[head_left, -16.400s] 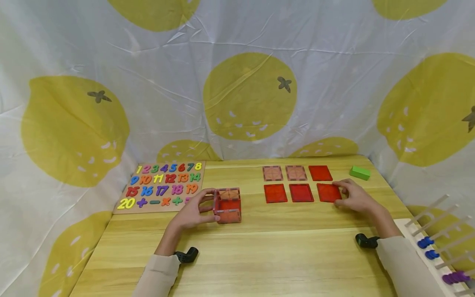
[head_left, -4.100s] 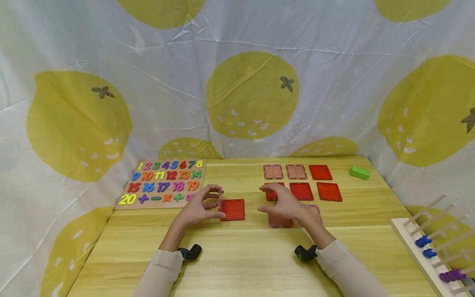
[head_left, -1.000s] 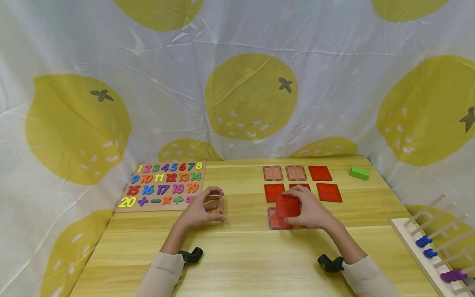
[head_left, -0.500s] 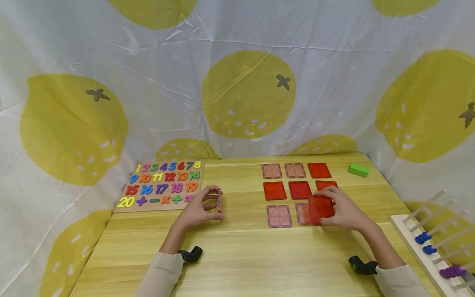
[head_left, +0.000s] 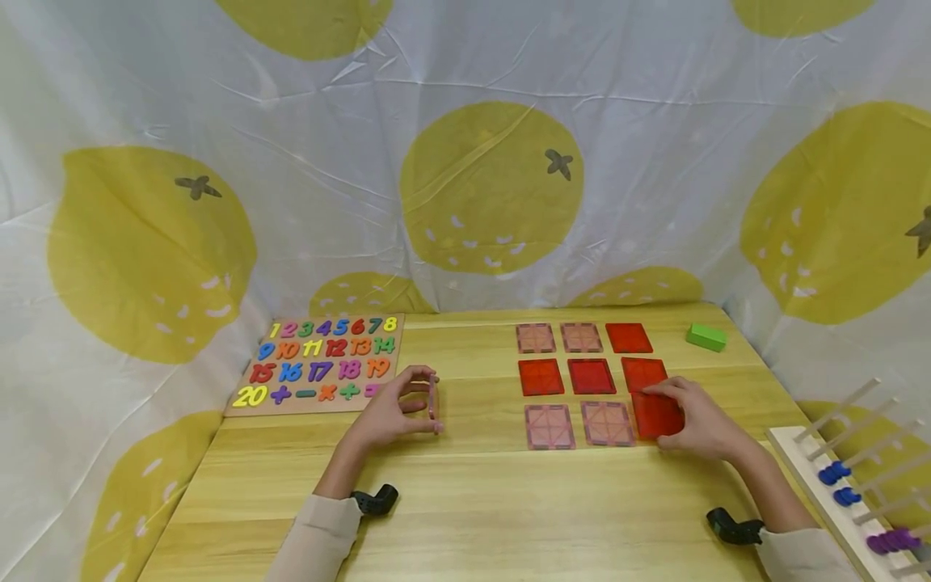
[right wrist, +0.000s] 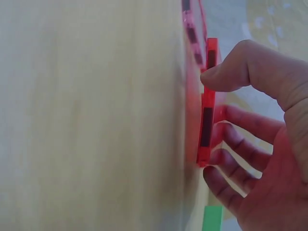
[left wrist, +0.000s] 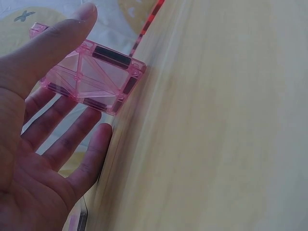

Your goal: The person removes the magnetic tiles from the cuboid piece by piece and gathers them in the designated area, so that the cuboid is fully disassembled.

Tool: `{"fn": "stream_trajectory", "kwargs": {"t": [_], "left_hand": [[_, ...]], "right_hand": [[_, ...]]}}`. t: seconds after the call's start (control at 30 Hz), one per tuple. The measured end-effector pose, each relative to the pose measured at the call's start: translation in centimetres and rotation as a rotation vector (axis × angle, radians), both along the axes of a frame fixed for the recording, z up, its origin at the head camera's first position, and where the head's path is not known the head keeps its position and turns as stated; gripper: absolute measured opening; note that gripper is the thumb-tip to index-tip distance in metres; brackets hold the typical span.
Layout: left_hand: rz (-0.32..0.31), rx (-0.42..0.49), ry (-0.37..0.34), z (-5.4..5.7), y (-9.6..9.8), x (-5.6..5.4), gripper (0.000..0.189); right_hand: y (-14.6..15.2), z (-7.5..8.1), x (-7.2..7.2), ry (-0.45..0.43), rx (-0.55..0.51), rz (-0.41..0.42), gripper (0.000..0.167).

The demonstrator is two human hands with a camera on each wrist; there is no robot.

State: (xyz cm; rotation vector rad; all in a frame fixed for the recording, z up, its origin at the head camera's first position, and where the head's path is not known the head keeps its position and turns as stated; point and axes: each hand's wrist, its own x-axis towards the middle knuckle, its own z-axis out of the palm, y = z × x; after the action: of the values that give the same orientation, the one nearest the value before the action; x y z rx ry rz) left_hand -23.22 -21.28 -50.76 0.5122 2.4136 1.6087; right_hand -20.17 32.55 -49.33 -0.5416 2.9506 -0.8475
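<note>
My left hand (head_left: pixel 385 414) pinches a pink magnetic tile (head_left: pixel 432 398) upright on its edge, left of centre. In the left wrist view this pink tile shows its see-through face and dark magnets between thumb and fingers. On the right, my right hand (head_left: pixel 701 424) grips a red magnetic tile (head_left: pixel 657 415) by its edges, close over the table. It stands at the right end of the front row, beside two flat pink tiles (head_left: pixel 608 423). Behind lie a row of red tiles (head_left: pixel 592 377) and a back row of two pink tiles (head_left: pixel 536 339) and one red tile (head_left: pixel 629 338).
A wooden number board (head_left: pixel 316 364) lies at the back left. A green block (head_left: pixel 705 337) sits at the back right. Along the right edge stands a pegged rack (head_left: pixel 822 477) with blue and purple beads. A lemon-print cloth (head_left: pixel 618 162) surrounds the table.
Earlier, a box of tiles stood at my left hand; one pink tile is there now. My right hand has carried the red tile rightward past two pink ones. My left hand has stayed put lately.
</note>
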Motion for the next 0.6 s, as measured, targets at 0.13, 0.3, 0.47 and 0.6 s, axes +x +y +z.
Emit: {"fn": "stream_trajectory", "kwargs": {"t": [0.13, 0.3, 0.47, 0.6], "left_hand": [[-0.003, 0.0, 0.0, -0.05, -0.01, -0.02, 0.089], [0.0, -0.006, -0.001, -0.12, -0.04, -0.04, 0.09], [0.003, 0.003, 0.006, 0.04, -0.05, -0.15, 0.09], [-0.005, 0.0, 0.007, -0.17, -0.03, -0.03, 0.09]], "right_hand": [[0.52, -0.32, 0.13, 0.0, 0.018, -0.004, 0.073], [0.74, -0.39, 0.44, -0.021, 0.014, -0.005, 0.072], [0.66, -0.15, 0.44, -0.04, 0.013, -0.002, 0.071], [0.82, -0.38, 0.58, -0.043, 0.016, 0.007, 0.071]]}}
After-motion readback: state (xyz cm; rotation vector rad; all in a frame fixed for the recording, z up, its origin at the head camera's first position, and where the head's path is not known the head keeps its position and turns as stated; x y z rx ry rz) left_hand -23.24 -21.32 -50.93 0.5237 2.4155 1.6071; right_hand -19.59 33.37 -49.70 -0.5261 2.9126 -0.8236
